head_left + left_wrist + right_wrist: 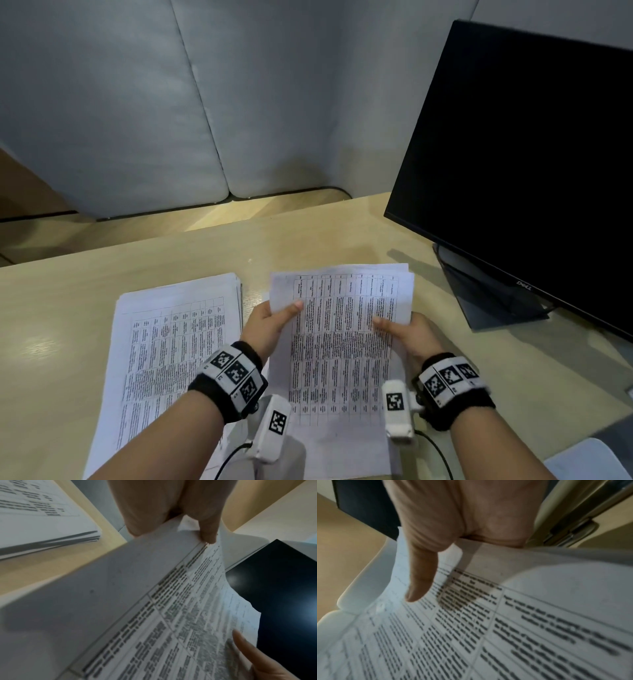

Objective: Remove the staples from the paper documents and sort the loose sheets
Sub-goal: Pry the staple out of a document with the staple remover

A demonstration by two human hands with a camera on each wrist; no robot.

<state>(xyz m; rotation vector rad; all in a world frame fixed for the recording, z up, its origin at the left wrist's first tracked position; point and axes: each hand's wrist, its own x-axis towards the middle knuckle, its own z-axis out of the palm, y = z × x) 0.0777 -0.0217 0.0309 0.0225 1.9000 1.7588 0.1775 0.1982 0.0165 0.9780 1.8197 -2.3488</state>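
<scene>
Currently both hands clamped on same doc (342, 342), held just above tabletop (68, 308): left hand (270, 322) thumb on top at left edge, right hand (407, 332) thumb on top at right edge. Paper stack (171, 342) flat on tabletop, left of doc. Dark monitor (531, 171) on the right.

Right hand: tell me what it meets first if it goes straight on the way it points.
The right hand grips the held sheets and points forward-left. Beyond the paper, bare desk, then probably the grey partition; depth is unclear.
</scene>
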